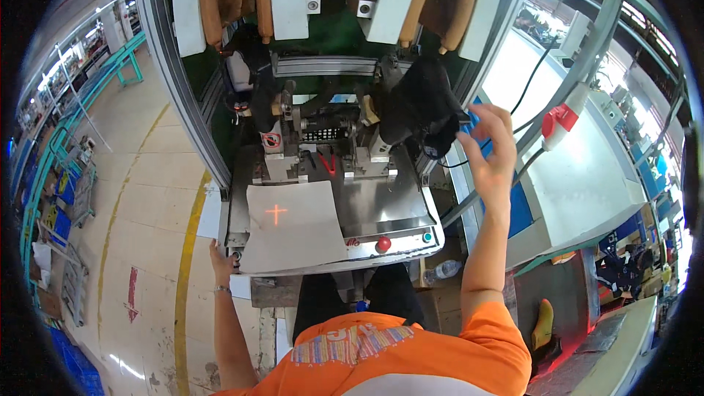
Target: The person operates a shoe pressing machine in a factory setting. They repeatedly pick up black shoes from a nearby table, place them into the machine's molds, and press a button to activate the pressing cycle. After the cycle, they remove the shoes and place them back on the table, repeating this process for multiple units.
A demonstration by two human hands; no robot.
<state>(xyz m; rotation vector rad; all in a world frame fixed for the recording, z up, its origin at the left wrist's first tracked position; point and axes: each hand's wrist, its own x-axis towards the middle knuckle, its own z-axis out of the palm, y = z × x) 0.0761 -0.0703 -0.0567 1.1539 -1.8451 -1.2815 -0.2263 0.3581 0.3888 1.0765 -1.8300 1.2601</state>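
My right hand (493,143) is raised at the machine's right side, thumb and fingers curved and apart, with nothing visible between them. Close by its fingertips, a black soft piece shaped like a shoe upper (424,103) sits over the right station. My left hand (221,260) is at the front left corner of the machine's table (389,209), fingers outstretched beside a small round button (236,255). A white sheet (293,231) covers the table's left front, with a red light cross on it. Another dark piece (253,55) is at the left station.
Overhead hang two white blocks with brown U-shaped pads (440,0). On the front panel are a red button (383,244) and a green button (427,237). Red-handled pliers or a similar tool (327,164) lie between the stations. A red-and-white plug connector (561,121) hangs at right.
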